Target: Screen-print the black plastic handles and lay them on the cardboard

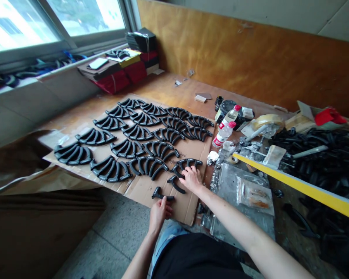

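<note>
My left hand [159, 211] pinches the curved end of a black T-shaped handle [157, 192] at the near edge of the cardboard sheet [145, 188]. Further right, my right hand [192, 178] has its fingers bent down onto a black curved handle in the short nearest row [189, 162]; its fingertips are partly hidden. Just below those fingers lies a single black handle [177, 185], its head pointing left. Several fan-shaped rows of the same glossy black handles [104, 169] cover the cardboard beyond both hands.
Two red-capped bottles [223, 133] stand right of the cardboard, by black tubs [225, 106]. A yellow-edged board [296, 184] fronts a heap of black parts [317, 155]. A stained grey plate [229, 193] lies near my right forearm. Wrapped stacks [133, 73] sit by the window.
</note>
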Action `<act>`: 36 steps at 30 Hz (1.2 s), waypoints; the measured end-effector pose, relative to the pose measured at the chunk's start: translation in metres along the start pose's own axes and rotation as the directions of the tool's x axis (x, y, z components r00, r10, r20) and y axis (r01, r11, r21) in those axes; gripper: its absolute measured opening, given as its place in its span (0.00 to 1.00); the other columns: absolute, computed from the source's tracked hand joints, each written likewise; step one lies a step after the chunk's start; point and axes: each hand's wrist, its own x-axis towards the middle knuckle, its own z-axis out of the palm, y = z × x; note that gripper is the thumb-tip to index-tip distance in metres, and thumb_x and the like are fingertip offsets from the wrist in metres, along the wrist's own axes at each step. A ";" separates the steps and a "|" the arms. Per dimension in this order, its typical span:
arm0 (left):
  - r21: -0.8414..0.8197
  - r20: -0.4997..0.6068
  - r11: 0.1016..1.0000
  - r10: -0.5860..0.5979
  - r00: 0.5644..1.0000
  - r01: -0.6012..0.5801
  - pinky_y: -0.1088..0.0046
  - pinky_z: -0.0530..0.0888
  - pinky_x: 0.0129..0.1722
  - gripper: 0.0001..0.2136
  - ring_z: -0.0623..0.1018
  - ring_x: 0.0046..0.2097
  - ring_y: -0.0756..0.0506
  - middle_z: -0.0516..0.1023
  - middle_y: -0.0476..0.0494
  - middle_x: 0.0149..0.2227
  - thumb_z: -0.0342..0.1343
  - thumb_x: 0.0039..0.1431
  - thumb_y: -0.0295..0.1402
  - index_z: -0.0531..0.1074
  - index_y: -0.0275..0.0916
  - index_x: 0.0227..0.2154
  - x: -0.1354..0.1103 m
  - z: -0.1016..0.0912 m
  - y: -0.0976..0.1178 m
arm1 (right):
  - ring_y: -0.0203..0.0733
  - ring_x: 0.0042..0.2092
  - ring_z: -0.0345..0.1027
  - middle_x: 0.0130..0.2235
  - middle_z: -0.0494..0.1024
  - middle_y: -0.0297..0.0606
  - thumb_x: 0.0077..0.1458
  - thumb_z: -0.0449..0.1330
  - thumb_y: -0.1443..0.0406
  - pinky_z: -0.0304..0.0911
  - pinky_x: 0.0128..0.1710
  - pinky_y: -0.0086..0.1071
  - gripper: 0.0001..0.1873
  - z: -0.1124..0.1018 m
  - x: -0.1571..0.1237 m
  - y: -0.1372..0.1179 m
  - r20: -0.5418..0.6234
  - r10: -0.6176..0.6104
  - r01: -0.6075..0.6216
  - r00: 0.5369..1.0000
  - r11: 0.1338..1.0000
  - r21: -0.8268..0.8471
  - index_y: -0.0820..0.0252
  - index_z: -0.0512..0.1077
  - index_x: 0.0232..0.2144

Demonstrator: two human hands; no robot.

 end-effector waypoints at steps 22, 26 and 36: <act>0.865 0.291 0.274 0.408 0.866 -0.420 0.73 0.70 0.36 0.13 0.81 0.39 0.44 0.81 0.43 0.37 0.48 0.64 0.37 0.73 0.43 0.46 0.002 0.037 0.057 | 0.50 0.50 0.60 0.46 0.75 0.40 0.58 0.60 0.57 0.55 0.49 0.42 0.11 -0.025 0.089 0.051 -0.189 0.274 -0.257 0.943 0.960 0.109 0.54 0.78 0.40; 0.837 0.297 0.307 0.439 0.848 -0.453 0.73 0.71 0.37 0.13 0.81 0.39 0.44 0.82 0.43 0.37 0.48 0.65 0.39 0.73 0.44 0.47 0.004 0.041 0.078 | 0.52 0.51 0.59 0.47 0.74 0.42 0.59 0.59 0.56 0.55 0.48 0.43 0.12 -0.013 0.104 0.062 -0.135 0.330 -0.324 0.934 0.944 0.062 0.53 0.76 0.42; 0.881 0.265 0.203 0.537 0.801 -0.427 0.68 0.72 0.43 0.15 0.80 0.45 0.41 0.82 0.37 0.40 0.47 0.64 0.40 0.74 0.40 0.47 0.083 0.088 0.197 | 0.54 0.53 0.57 0.50 0.72 0.43 0.63 0.53 0.54 0.56 0.48 0.46 0.16 -0.011 0.118 0.062 -0.040 0.405 -0.399 0.914 0.911 0.104 0.52 0.76 0.43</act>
